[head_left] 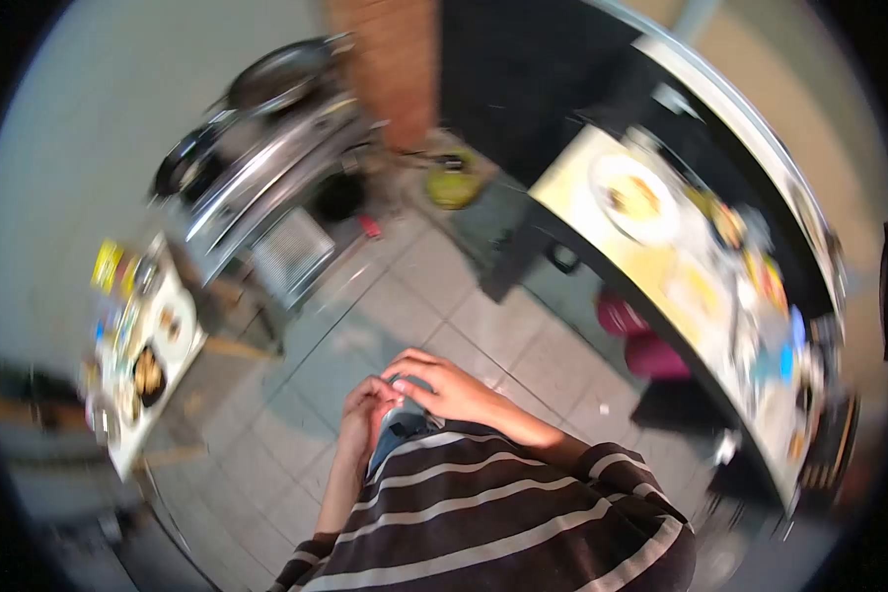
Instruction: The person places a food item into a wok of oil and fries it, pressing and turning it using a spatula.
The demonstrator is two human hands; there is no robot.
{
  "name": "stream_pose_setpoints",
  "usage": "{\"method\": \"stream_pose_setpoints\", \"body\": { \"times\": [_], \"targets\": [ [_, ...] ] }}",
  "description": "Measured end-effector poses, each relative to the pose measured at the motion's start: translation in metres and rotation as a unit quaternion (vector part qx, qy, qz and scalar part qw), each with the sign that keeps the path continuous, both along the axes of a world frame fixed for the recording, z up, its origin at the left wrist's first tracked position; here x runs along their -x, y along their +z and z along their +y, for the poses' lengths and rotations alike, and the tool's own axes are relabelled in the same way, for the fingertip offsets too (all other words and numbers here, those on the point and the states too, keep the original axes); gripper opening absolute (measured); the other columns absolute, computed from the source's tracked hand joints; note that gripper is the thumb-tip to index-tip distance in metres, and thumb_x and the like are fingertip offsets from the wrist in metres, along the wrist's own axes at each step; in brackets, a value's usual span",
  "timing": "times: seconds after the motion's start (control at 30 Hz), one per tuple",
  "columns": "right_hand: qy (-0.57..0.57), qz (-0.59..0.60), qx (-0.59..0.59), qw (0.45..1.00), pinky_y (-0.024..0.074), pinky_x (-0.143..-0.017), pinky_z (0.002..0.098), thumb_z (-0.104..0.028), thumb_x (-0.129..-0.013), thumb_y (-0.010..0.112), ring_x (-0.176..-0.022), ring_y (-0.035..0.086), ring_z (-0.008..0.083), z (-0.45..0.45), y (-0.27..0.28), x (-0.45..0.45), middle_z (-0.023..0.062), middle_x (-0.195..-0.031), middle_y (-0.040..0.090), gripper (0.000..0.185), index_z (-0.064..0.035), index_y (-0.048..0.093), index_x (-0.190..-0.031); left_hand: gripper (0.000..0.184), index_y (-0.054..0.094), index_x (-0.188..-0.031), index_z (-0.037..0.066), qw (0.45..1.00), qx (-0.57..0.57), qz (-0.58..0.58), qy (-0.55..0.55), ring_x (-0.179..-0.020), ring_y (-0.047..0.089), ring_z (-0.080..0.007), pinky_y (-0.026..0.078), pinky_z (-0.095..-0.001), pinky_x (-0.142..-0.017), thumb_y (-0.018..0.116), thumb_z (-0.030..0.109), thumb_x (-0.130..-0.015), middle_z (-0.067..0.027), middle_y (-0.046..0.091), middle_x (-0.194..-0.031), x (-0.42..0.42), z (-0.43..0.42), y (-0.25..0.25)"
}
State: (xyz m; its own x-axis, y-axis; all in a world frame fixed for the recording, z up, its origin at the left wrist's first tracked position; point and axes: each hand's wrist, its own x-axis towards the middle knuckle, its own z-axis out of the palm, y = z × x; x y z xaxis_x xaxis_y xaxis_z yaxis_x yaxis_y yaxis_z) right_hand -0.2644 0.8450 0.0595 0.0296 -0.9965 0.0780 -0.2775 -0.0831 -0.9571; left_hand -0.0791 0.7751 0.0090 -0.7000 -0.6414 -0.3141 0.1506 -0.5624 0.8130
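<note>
The left hand (pixel 367 403) and right hand (pixel 446 391) meet before the striped shirt (pixel 493 503), fingers (pixel 414 369) bent, together.

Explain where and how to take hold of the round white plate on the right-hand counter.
I'd grip opposite sides of the plate's rim with left hand and right hand, coming from the floor side: it lies flat near that counter edge, with food in its middle.

kitchen, metal stove (pixel 266 163), pans on top (two, dark) (pixel 278 77)
</note>
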Motion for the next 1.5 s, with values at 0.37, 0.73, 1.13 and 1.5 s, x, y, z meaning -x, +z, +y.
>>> {"method": "stream_pose_setpoints", "body": {
  "times": [0.37, 0.73, 1.13, 1.5],
  "targets": [
    [-0.494, 0.034, -0.029, 0.868, 0.0477, -0.085, 0.0366, -0.015, -0.093, 0.056, -0.097, 0.06, 0.0299, 0.313, -0.017, -0.046, 0.0127, -0.105, 0.058, 0.02, -0.0041, 0.062, -0.109, 0.022, 0.052, -0.084, 0.004, 0.916, 0.017, 0.017, -0.4, -0.049, 0.035, -0.0067, 0.032, -0.0232, -0.047, 0.038, -0.01, -0.075, 0.0023, 0.039, -0.056, 0.081, 0.161, -0.013],
    [-0.657, 0.029, -0.027, 0.753, 0.0474, -0.079, 0.0341, -0.017, -0.094, 0.055, -0.091, 0.061, 0.0281, 0.528, -0.001, -0.088, 0.0128, -0.1, 0.062, 0.02, -0.0053, 0.063, -0.108, 0.021, 0.051, -0.086, 0.004, 0.83, -0.01, 0.037, -0.557, -0.051, 0.035, -0.0062, 0.033, -0.0232, -0.051, 0.038, -0.009, -0.078, 0.0039, 0.039, -0.059, 0.109, 0.359, 0.005],
    [-0.641, 0.019, -0.04, 0.766, 0.0485, -0.075, 0.0323, -0.016, -0.094, 0.055, -0.083, 0.062, 0.0231, 0.765, 0.0, -0.068, 0.0118, -0.096, 0.061, 0.02, -0.0042, 0.063, -0.108, 0.011, 0.055, -0.103, 0.006, 0.841, 0.017, 0.005, -0.54, -0.081, 0.055, -0.0112, 0.048, -0.0281, -0.077, 0.048, 0.011, -0.096, -0.0027, 0.057, -0.089, 0.149, 0.622, 0.003],
    [-0.581, -0.006, -0.004, 0.814, 0.049, -0.077, 0.0305, -0.01, -0.094, 0.055, -0.086, 0.061, 0.0197, 0.819, 0.001, 0.003, 0.0105, -0.097, 0.06, 0.017, -0.0014, 0.062, -0.107, 0.011, 0.054, -0.102, 0.006, 0.851, 0.02, 0.001, -0.525, -0.073, 0.052, -0.0111, 0.045, -0.0256, -0.072, 0.045, 0.012, -0.099, -0.0022, 0.055, -0.078, 0.2, 0.669, -0.02]
  ]
}}
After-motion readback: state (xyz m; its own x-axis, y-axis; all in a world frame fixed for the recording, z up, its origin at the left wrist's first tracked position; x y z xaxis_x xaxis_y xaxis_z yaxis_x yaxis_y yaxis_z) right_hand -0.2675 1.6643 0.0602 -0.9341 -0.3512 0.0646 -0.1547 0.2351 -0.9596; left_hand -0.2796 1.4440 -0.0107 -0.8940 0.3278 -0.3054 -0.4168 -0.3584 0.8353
